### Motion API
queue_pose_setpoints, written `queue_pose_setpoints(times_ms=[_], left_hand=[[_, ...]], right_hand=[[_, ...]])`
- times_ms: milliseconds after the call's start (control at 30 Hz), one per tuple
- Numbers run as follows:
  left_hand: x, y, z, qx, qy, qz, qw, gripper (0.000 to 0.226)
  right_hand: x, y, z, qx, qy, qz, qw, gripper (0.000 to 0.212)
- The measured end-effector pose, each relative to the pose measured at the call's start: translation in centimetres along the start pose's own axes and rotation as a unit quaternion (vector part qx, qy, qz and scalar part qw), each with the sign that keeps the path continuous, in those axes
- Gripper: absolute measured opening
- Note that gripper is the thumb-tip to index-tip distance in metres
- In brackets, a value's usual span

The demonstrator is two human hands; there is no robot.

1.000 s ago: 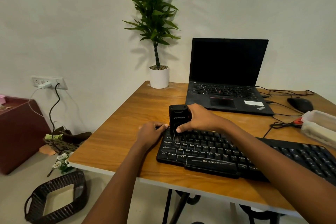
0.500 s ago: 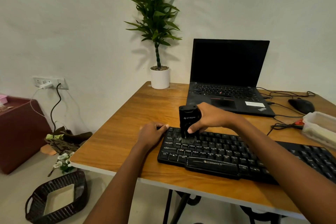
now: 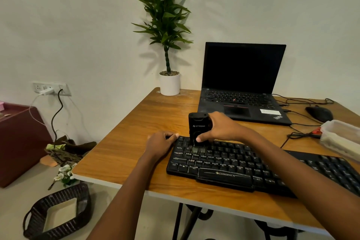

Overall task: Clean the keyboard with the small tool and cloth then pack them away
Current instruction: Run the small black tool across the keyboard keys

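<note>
A black keyboard [image 3: 233, 169] lies across the front of the wooden table [image 3: 136, 154]. My right hand [image 3: 222, 128] grips a small black cleaning tool [image 3: 197, 124] upright, with its bristles [image 3: 197, 149] blurred over the keys near the upper left corner. My left hand [image 3: 160, 142] holds the keyboard's left end, fingers curled over its top left corner. No cloth is visible.
A black laptop [image 3: 241, 84] stands open at the back, a potted plant [image 3: 168, 82] left of it. At the right are a mouse [image 3: 319, 113], cables [image 3: 298, 134] and a clear plastic box [image 3: 342, 140]. A wicker basket [image 3: 56, 214] sits on the floor.
The tool in my right hand moved right along the keys, then back left. My left hand kept its hold on the keyboard's corner.
</note>
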State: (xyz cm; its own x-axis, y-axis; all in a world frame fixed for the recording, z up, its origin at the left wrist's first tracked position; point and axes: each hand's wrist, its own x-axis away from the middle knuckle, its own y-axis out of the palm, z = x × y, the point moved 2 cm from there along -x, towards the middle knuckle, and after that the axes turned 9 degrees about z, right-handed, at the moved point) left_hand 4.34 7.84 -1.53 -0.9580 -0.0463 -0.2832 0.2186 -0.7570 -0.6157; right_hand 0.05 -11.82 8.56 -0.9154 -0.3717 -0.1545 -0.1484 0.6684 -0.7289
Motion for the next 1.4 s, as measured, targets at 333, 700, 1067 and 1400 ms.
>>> queue_pose_setpoints(times_ms=[333, 700, 1067, 1400], left_hand=[[-0.1, 0.1, -0.1, 0.013, -0.007, -0.001, 1.0, 0.03], [0.0, 0.1, 0.0, 0.009, -0.008, 0.001, 1.0, 0.03], [0.1, -0.1, 0.1, 0.002, -0.011, 0.002, 1.0, 0.03], [0.2, -0.2, 0.4, 0.007, -0.007, 0.007, 1.0, 0.03]], right_hand=[[-0.2, -0.1, -0.1, -0.019, 0.004, -0.038, 0.999, 0.033], [0.1, -0.3, 0.0, -0.03, 0.003, -0.023, 0.999, 0.038], [0.6, -0.9, 0.1, -0.03, 0.024, -0.057, 0.998, 0.035], [2.2, -1.9, 0.8, -0.029, 0.043, -0.005, 0.999, 0.045]])
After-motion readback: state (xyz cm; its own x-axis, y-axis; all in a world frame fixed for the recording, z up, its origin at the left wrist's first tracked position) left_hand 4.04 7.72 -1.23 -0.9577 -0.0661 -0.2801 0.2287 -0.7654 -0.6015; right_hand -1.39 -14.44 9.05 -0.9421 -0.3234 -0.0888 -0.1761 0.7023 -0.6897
